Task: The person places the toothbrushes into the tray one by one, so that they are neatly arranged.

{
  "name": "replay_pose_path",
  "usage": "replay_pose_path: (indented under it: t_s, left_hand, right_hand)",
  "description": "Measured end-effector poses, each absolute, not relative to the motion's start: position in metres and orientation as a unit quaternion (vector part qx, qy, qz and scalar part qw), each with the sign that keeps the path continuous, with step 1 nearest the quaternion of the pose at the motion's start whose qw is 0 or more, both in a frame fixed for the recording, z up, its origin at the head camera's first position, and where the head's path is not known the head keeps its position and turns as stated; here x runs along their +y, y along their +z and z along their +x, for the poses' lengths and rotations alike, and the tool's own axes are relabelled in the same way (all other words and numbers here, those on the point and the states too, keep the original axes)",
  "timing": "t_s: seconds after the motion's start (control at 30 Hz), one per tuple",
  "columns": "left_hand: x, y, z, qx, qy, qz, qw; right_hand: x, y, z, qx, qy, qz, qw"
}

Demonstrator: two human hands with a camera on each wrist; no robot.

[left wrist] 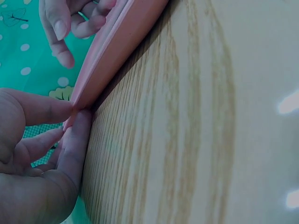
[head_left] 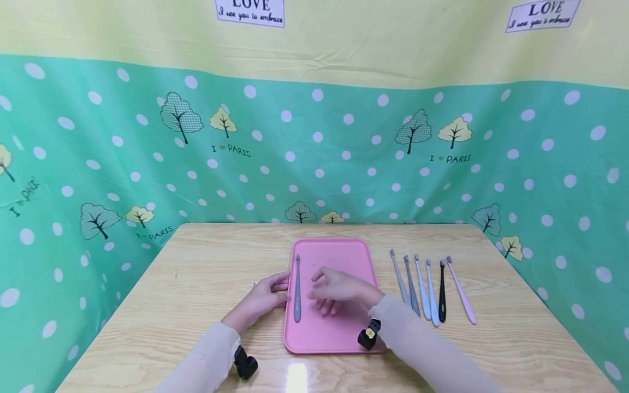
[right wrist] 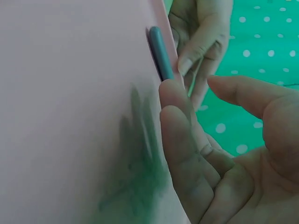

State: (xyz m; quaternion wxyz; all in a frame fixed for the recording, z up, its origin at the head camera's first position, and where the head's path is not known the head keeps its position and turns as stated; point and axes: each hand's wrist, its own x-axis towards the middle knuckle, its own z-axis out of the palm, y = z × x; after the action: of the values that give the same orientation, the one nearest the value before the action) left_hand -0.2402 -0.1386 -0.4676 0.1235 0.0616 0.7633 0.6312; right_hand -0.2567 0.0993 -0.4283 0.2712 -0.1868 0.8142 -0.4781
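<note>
1. A gray toothbrush point(head_left: 297, 295) lies on the pink tray point(head_left: 319, 333), just inside its left rim.
2. Its long axis runs nearly parallel to that rim; the bristle end points to the far side, the thick handle end toward the person.
3. The left hand point(head_left: 262, 297) touches the tray's left rim from outside with thumb and fingers; whether its grip is clamped on the rim, I cannot tell.
4. The right hand point(head_left: 339, 289) is over the tray, just to the right of the toothbrush, its grip apart: thumb and loosely bent fingers have a gap between them.
5. On the worktop point(head_left: 206, 262), right of the tray, lie 6 more toothbrushes point(head_left: 432, 295): 2 gray, 2 light blue, 1 black, 1 pink.
6. Their bristle ends also point to the far side; the pink one slants most, its handle angled right.
</note>
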Motion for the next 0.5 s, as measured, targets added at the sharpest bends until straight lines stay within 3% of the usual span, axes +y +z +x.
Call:
replay_pose_path:
  t_s: [0.5]
  left_hand:
    - [-0.139, -0.468, -0.242, 0.759, 0.635, 0.063, 0.127]
  right_hand:
    - [0.151, -0.417, -0.257, 0.836, -0.459, -0.193, 0.231]
